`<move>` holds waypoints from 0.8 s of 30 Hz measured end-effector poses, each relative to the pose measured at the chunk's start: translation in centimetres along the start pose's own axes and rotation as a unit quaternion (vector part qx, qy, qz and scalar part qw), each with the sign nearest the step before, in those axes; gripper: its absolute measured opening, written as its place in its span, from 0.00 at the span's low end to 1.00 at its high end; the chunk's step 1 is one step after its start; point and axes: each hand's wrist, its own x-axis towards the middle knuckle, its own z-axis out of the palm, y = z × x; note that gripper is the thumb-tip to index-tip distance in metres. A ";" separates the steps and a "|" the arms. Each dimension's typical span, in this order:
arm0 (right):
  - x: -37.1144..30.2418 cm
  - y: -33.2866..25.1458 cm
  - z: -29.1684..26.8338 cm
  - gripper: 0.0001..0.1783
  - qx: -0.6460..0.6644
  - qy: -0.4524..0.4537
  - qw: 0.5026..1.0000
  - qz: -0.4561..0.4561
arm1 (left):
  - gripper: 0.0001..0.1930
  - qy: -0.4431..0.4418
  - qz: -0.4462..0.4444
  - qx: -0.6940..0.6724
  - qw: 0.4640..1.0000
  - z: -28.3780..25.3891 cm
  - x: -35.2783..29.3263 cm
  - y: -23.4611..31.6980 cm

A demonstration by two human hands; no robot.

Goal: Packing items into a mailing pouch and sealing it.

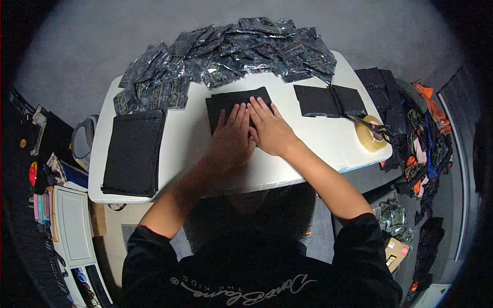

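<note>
A flat black rectangular piece [215, 105], cloth or plastic I cannot tell, lies in the middle of the white table [190, 149]. My left hand [233, 131] presses on its near half, fingers stretched out and pointing away from me. Beside it, touching, my right hand [272, 129] lies flat with its fingers extended across the same piece. Neither hand grips anything. The palms cover part of the piece's near edge. To the left sits a neat stack of larger black sheets [133, 151].
Several shiny clear-wrapped black packets [241, 49] are heaped along the table's far edge. At the right lie black folded pieces [316, 101], a roll of tape [371, 134] and black-handled scissors [382, 132]. A pile of coloured cloth [429, 138] stands beyond the right edge.
</note>
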 end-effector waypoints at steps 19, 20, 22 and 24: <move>0.0 -0.3 -1.5 0.43 0.051 -0.130 0.984 0.109 | 0.40 -0.056 0.004 -0.078 0.995 -0.9 0.5 -3.2; 0.2 0.0 -1.7 0.43 0.050 -0.129 0.985 0.107 | 0.39 -0.058 -0.001 -0.076 0.995 -1.0 0.5 -3.6; 0.1 0.2 -2.0 0.43 0.043 -0.148 0.980 0.126 | 0.37 -0.063 0.008 -0.082 0.995 -1.2 0.7 -4.4; 1.0 0.4 -2.0 0.42 0.048 -0.093 0.990 0.097 | 0.36 -0.072 0.017 -0.091 0.993 -1.1 0.9 -5.3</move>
